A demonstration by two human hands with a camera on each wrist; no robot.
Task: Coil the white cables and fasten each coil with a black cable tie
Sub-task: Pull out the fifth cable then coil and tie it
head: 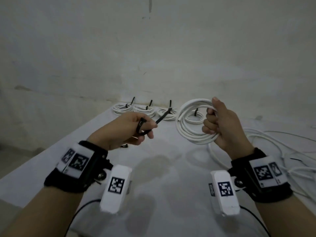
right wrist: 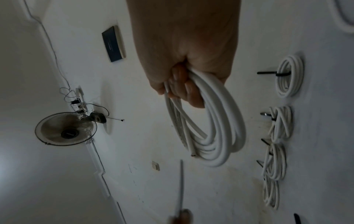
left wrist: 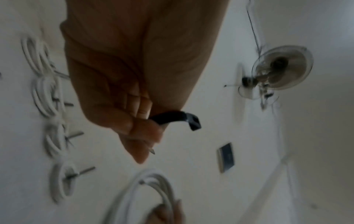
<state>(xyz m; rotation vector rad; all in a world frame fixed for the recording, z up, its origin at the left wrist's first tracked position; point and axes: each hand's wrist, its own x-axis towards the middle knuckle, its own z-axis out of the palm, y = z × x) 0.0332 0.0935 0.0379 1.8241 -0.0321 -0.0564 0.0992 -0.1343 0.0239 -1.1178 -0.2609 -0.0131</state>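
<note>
Holding a finished coil (head: 191,124) of white cable up above the middle of the table (head: 51,161), the right hand (head: 220,125) has its fingers curled round one side of the loops, so the winding step looks done and the fastening step is in hand. The left hand (head: 124,129) pinches a black cable tie (head: 150,124) between thumb and fingers, the strap bent in a curve with its free tip pointing toward the coil but not touching it. Four tied coils (head: 147,110) lie in a row along the far edge of the table, and loose cable (head: 273,151) sprawls by the right edge. Next, I judge, the tie must pass through the coil's opening and around the bundle, then into its own head
</note>
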